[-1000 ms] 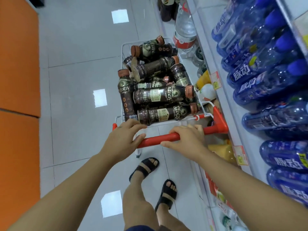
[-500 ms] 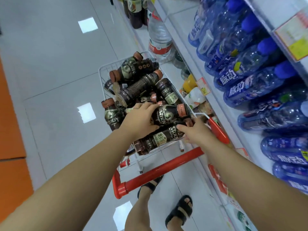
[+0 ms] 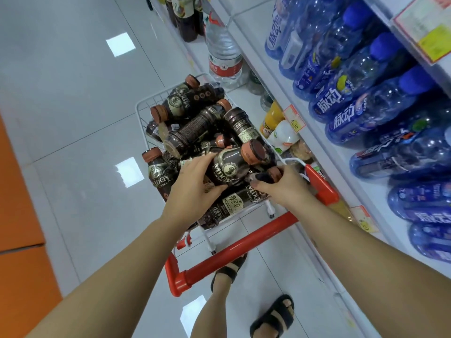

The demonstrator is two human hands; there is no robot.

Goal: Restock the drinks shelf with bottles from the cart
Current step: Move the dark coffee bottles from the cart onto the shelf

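Grips with the left hand (image 3: 192,191) a dark coffee bottle (image 3: 228,167) round its belly, fingers curled over the far side and thumb tucked beneath, clamped firmly on it. Holds that bottle at the near end of the cart (image 3: 146,111), on top of the heap (image 3: 195,128) of like bottles, long axis slanting from lower left to upper right, brown cap raised and pointing toward the shelf (image 3: 275,76) on the right.

Closes the right hand (image 3: 284,185) on the neck end of a second bottle (image 3: 231,203) (only the cap's edge and a dark bit of neck peek out between the fingers), thumb pressed along its shoulder. Leaves this second bottle lying on its side against the cart's near wire wall, just under the first, label up, long axis roughly parallel, base to the left and cap toward the shelf.

Stands behind the red handle (image 3: 234,247), both arms reaching over it. Faces rows of blue bottles (image 3: 353,111) on the shelf, well apart from either hand.
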